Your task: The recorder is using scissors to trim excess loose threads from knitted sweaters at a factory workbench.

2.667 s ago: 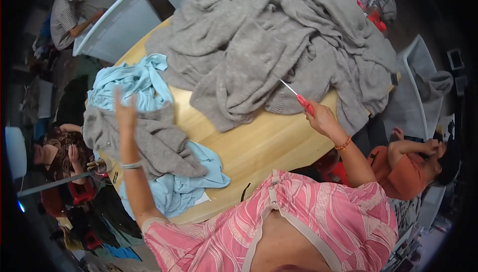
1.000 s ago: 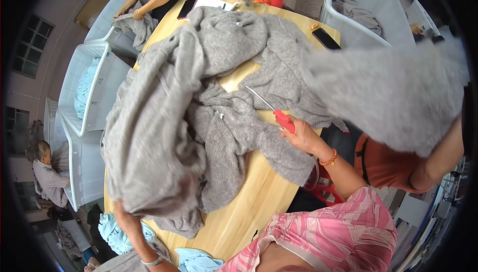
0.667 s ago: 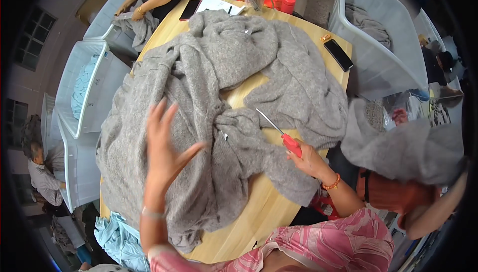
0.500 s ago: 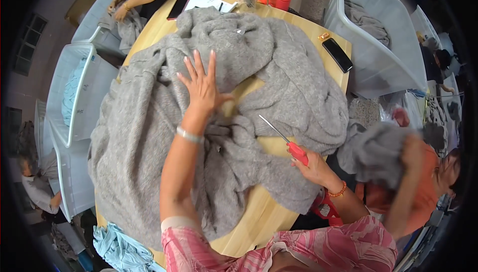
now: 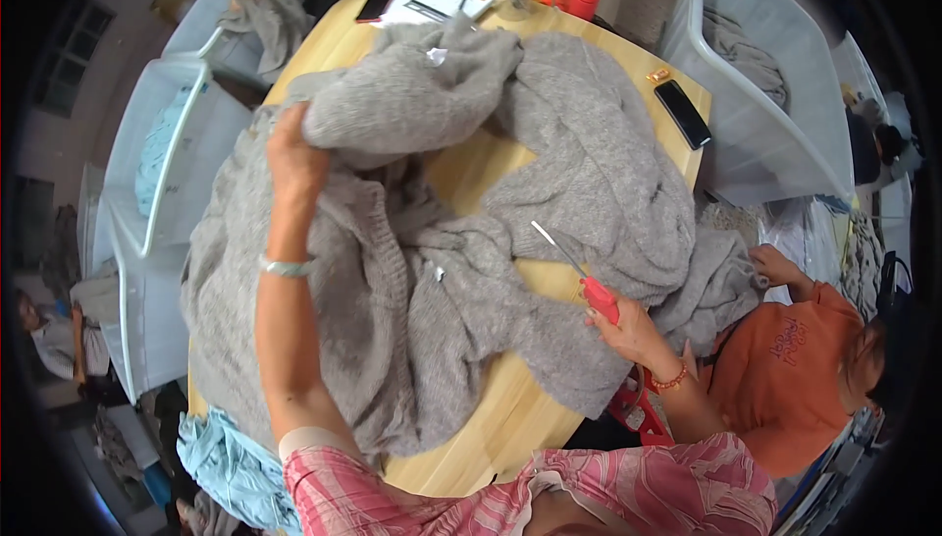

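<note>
Grey knitted sweaters (image 5: 599, 153) lie heaped across a round wooden table (image 5: 471, 453). My left hand (image 5: 297, 153) is closed on a raised fold of a grey sweater (image 5: 402, 94), at the left of the heap. The sweater hides some of its fingertips. A ribbed edge (image 5: 378, 261) shows below that fold. My right hand (image 5: 628, 330) holds a red-handled screwdriver (image 5: 601, 298), or a tool much like one, its thin metal shaft pointing up and left. The tip is above the sweaters, apart from my left hand.
Black phones (image 5: 682, 114), (image 5: 379, 0), a paper pad (image 5: 432, 1) and a red-lidded container (image 5: 584, 0) are on the table. Plastic bins (image 5: 775, 124) stand around it. Light blue cloth (image 5: 235, 472) hangs at the lower left. A person in orange (image 5: 785, 369) handles grey cloth at right.
My left hand has gone from spread flat over the heap to gripping a fold, further left and lifted. The person in orange has lowered the grey cloth to the table edge.
</note>
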The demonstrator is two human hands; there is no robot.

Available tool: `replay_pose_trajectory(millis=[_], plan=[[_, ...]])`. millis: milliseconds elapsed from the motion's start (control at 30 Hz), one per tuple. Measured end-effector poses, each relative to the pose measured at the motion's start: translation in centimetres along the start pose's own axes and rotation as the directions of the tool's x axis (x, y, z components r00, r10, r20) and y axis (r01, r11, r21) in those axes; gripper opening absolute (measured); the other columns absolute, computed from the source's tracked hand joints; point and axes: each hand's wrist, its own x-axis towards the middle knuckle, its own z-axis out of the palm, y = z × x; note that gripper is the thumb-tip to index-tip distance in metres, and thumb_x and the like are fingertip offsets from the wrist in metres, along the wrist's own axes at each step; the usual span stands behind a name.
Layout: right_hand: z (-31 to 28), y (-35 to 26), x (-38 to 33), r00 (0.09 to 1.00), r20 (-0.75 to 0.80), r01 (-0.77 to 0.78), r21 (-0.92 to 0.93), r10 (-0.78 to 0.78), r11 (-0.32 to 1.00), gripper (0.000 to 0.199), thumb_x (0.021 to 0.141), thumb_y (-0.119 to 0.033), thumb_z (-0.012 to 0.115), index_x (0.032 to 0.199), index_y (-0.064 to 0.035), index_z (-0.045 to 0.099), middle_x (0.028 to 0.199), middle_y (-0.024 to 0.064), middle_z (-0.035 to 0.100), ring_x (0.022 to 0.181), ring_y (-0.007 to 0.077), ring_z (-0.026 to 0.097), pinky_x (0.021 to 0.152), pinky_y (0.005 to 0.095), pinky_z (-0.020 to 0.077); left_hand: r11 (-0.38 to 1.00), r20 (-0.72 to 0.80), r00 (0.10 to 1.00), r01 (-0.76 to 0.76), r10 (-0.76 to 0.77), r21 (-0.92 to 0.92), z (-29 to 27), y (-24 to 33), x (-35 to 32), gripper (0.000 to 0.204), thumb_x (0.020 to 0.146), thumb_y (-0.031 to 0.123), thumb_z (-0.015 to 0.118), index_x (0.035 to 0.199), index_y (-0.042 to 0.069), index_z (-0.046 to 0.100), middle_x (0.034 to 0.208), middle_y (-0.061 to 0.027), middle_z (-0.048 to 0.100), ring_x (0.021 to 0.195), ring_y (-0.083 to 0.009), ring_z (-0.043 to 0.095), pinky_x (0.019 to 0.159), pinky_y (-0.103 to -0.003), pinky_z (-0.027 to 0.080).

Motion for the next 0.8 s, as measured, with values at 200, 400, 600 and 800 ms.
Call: replay_pose_trajectory(millis=[200, 400, 600, 800], plan=[[0.9, -3.4, -1.6, 0.996, 0.023, 0.089, 0.009, -0.089, 0.996, 0.037, 0.09, -0.013, 0.055, 0.124, 0.0, 0.051, 0.103, 0.0077, 0.064, 0.081, 0.0138, 0.065, 0.059, 0.0265, 0.0538, 0.993, -0.151, 0.982, 0.115, -0.112, 0.012, -25.6, 1.3, -8.9, 0.026, 0.075, 0.001, 0.061, 0.1, -0.002, 0.06, 0.089, -0.006, 0.064, 0.086, -0.0126, 0.058, 0.076, -0.026, 0.047], [6.0, -6.9, -3.4, 0.968, 0.077, 0.244, -0.061, -0.239, 0.968, 0.031, 0.087, -0.011, 0.055, 0.117, -0.0009, 0.054, 0.082, 0.0131, 0.065, 0.075, 0.021, 0.067, 0.067, 0.0323, 0.0507, 0.91, -0.044, 0.927, 0.373, -0.372, 0.181, -36.3, -1.8, -32.8, 0.039, 0.081, 0.009, 0.059, 0.119, -0.002, 0.056, 0.118, -0.0151, 0.06, 0.107, -0.0282, 0.057, 0.094, -0.037, 0.044], [12.6, -10.7, -5.3, 0.961, 0.221, 0.211, -0.203, -0.166, 0.956, 0.033, 0.089, -0.022, 0.058, 0.113, 0.001, 0.056, 0.082, 0.0084, 0.064, 0.068, 0.0141, 0.061, 0.053, 0.0289, 0.0516, 0.841, 0.33, 0.786, 0.41, -0.522, 0.353, -31.3, 4.3, -42.8, 0.06, 0.067, 0.0, 0.063, 0.124, 0.002, 0.047, 0.132, -0.0245, 0.042, 0.125, -0.0422, 0.037, 0.106, -0.044, 0.031], [16.0, -9.7, -8.2, 0.939, 0.239, 0.313, -0.294, -0.248, 0.903, 0.029, 0.088, -0.025, 0.06, 0.103, -0.0002, 0.058, 0.078, 0.0055, 0.063, 0.066, 0.0131, 0.06, 0.051, 0.0267, 0.0474, 0.829, 0.116, 0.822, 0.55, -0.558, 0.098, -33.0, 7.4, -43.7, 0.048, 0.078, 0.024, 0.071, 0.116, 0.002, 0.05, 0.126, -0.0206, 0.048, 0.119, -0.0356, 0.045, 0.1, -0.04, 0.037]])
